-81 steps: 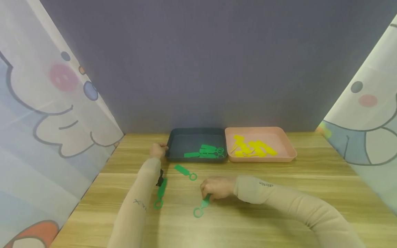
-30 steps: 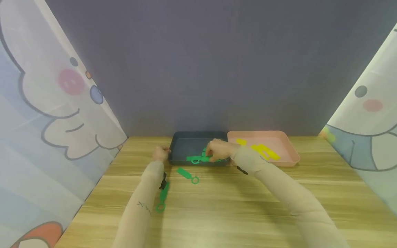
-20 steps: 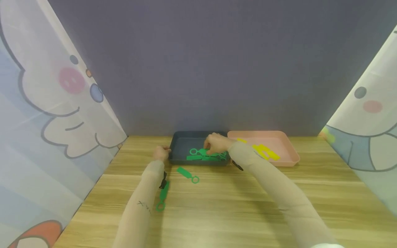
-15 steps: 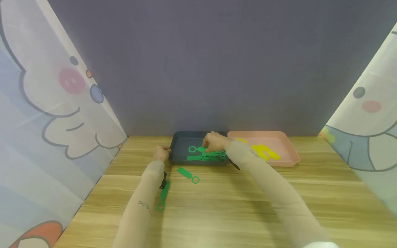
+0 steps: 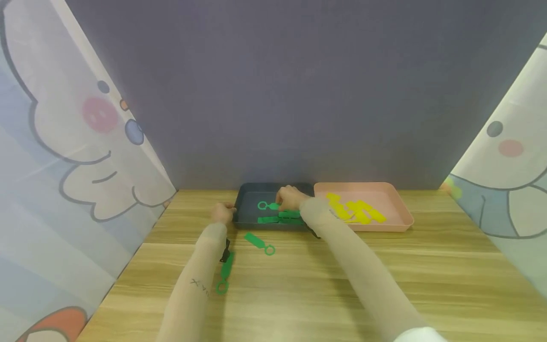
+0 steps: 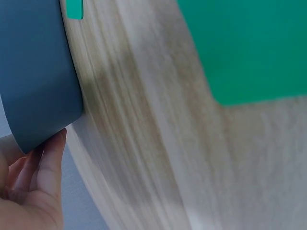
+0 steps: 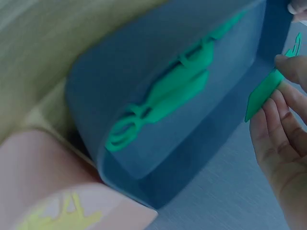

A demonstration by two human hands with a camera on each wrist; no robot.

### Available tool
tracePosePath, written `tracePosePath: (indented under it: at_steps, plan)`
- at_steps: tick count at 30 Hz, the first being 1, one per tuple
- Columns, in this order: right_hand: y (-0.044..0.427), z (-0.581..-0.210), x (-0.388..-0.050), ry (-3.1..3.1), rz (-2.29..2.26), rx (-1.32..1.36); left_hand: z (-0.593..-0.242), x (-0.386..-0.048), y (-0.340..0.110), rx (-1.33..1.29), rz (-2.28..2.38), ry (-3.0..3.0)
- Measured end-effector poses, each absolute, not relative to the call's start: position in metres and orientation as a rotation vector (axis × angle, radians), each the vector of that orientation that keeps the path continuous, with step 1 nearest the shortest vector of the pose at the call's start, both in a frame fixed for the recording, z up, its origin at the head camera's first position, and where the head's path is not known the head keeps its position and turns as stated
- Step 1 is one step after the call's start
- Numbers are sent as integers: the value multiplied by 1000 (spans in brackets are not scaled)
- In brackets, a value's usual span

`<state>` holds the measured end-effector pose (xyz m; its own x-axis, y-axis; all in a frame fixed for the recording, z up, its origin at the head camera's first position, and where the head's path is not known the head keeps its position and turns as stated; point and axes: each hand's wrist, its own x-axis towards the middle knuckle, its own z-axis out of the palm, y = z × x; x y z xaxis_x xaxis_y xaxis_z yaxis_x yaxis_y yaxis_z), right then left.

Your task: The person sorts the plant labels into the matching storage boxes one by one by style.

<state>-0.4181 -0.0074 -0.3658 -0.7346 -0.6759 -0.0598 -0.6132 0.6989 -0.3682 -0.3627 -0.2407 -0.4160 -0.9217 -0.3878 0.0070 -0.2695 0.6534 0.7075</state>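
My right hand (image 5: 291, 197) is over the dark blue tray (image 5: 249, 209), pinching a green plastic tag with a ring end (image 7: 263, 98) between thumb and fingers. In the head view the ring points left. Beneath it, several other green tags (image 7: 177, 91) lie along the tray's near side. At the tray's left end, my left hand (image 5: 222, 213) grips the wall, thumb at the rim and fingers against the outside, as the left wrist view shows. Two loose green tags lie on the table: one in front of the tray (image 5: 255, 240), another beside my left forearm (image 5: 227, 267).
A pink tray (image 5: 363, 189) with several yellow tags (image 5: 359, 210) stands against the dark tray's right side. Behind both trays rises a grey wall (image 5: 273, 104). Printed curtains (image 5: 102, 190) hang at left and right. The wooden table (image 5: 307, 285) spreads in front.
My right hand has lifted a green tag off the table into the dark tray, turned its ring leftward, and shifted slightly left. My left hand has stayed at the tray's end.
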Motion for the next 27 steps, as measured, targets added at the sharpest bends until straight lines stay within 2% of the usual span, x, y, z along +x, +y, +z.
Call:
tracePosePath:
  at_steps: [8,15,27]
  plan:
    - [-21,-387,-416,2706,-431,-994,-423,-366,-245,543,-1156,-2711]
    - [-32,-402,-419,2735,-329,-1063,-422,-369,-247,523,-1186,-2711]
    - [-30,-405,-417,2753,-303,-997,-412,-365,-248,493,-1228,-2770]
